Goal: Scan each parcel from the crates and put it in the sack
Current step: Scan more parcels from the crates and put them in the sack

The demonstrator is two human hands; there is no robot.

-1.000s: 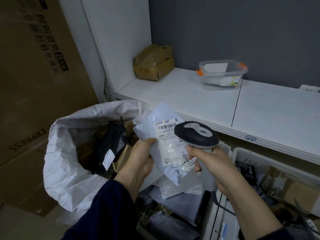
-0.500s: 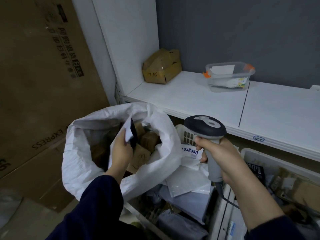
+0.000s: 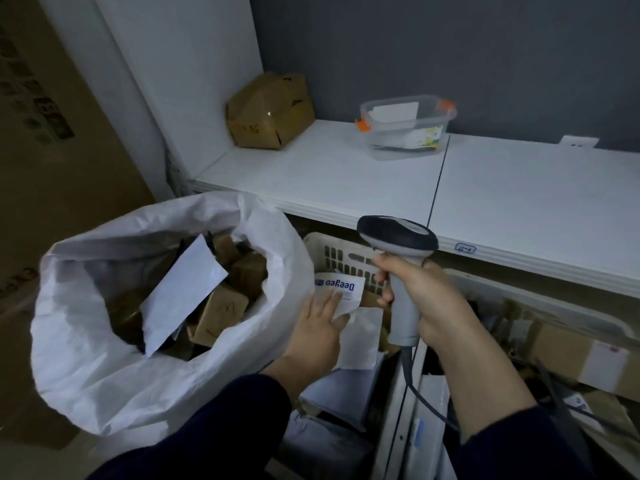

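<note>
— Head view: where is the left hand (image 3: 320, 329)?
— Fingers straight, resting on the white printed plastic mailer (image 3: 341, 289) in the cream slotted plastic crate (image 3: 341, 252).
— And the right hand (image 3: 420, 296)?
— Curled round the grey handheld barcode scanner (image 3: 398, 237). A flat white parcel (image 3: 180, 296) lies in the white woven sack (image 3: 97, 358).

Both hands out front: left flat, right in a grip.
We see the left hand (image 3: 320, 329) palm down, fingers (image 3: 317, 303) straight and slightly spread, dark sleeve (image 3: 221, 420) reaching to the wrist. We see the right hand (image 3: 420, 296) higher and to its right, curled round the handle of a scanner (image 3: 398, 237) held upright. The right forearm (image 3: 485, 372) is bare.
</note>
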